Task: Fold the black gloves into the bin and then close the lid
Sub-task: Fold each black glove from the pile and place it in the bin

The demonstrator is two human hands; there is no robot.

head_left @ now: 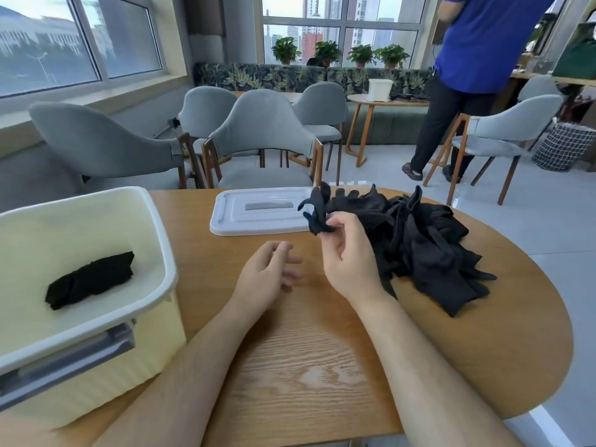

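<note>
Black gloves [429, 240]: loose tangled pile, centre right of the frame, on the wooden table [322, 366]. I cannot count them, too heaped.

Done so far, as I read it: one folded bundle [90, 280] lies on the floor of the bin [163, 240], lower left of the frame. I see nothing else inside it.

In hand: the right hand [346, 256] pinches a single glove [317, 209] between thumb and fingertips. The glove is raised off the table at the pile's left edge, with its fingers flopping up in front of the lid's right end. It looks crumpled and not yet folded.

The left hand [267, 272] is just left of the right one, over bare wood. Its fingers are relaxed and loosely bent, and it holds nothing. I cannot tell whether it rests on the table or hovers.

The lid [258, 211] lies flat on the table, upper centre of the frame, between bin and pile and apart from the bin. The bin stands open.

Judgement: early in the task. One item is stowed, one is picked up for folding, and the bulk of the pile is waiting.

Left to do:
- fold the held glove and place it beside the bundle
- work through the heap the same way
- bring the lid across and seat it on the bin's rim
</note>
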